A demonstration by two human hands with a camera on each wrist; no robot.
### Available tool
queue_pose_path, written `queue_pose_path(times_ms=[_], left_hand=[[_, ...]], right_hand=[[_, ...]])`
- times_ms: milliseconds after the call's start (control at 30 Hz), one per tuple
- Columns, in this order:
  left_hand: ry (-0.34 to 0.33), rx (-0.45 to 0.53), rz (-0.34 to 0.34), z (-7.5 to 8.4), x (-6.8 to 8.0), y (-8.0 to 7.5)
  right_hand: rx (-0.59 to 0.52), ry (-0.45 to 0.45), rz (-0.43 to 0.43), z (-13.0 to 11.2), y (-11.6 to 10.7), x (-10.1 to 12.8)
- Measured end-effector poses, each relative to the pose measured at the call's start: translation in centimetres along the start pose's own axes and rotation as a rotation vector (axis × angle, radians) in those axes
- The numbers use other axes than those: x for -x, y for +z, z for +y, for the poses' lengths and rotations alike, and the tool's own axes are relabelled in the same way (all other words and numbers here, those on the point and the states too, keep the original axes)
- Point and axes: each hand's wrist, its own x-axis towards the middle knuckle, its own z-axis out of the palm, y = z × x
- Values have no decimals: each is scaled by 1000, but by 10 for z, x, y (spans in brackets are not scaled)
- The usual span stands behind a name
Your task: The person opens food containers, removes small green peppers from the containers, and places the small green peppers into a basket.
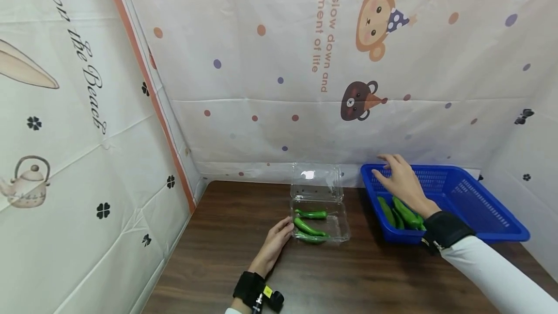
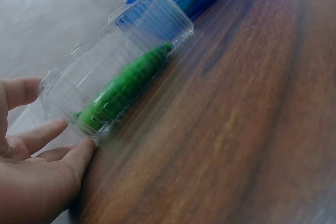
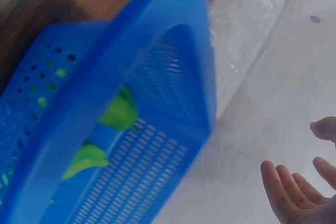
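Left hand (image 1: 275, 241), fingers spread (clear only in left wrist view), is rested against opened plastic clamshell (image 1: 339, 227); three green chili peppers (image 1: 308, 227) contained. Right hand (image 1: 403, 180), fingers parted, is raised at blue basket's (image 1: 492, 207) left end; more peppers (image 1: 405, 213) contained.

Head view downward — wrists close (basket (image 1: 462, 202) shared).

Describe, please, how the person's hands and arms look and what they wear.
The left hand and right hand are gloveless. A wide black wristband circles the left wrist, bearing a small rounded black device and yellow tag; another wide black band circles the right. A long white sleeve covers the right forearm; a white sleeve edge shows at left.
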Motion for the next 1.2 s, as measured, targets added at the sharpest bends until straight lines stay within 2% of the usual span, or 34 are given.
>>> queue_pose_path(times_ms=[67,267,400,533,800,967,1200], left_hand=[[-6,-3,1,1,0,0],[-28,-24,0,3,2,1],[-29,-19,3,2,1,1],[-34,-15,4,1,-1,0],[-42,-11,23,-1,0,-2],[-56,-12,16,-3,1,-1],[-37,-21,12,1,-2,-1]], right_hand=[[-3,-2,7,-4,1,-3],[-40,7,-63,-17,2,-7],[-63,0,-78,-21,8,-8],[-71,-13,-73,-25,13,-8],[-82,-54,-6,-33,22,-13],[-92,-53,-5,-35,22,-11],[-118,-51,-27,-38,24,-10]])
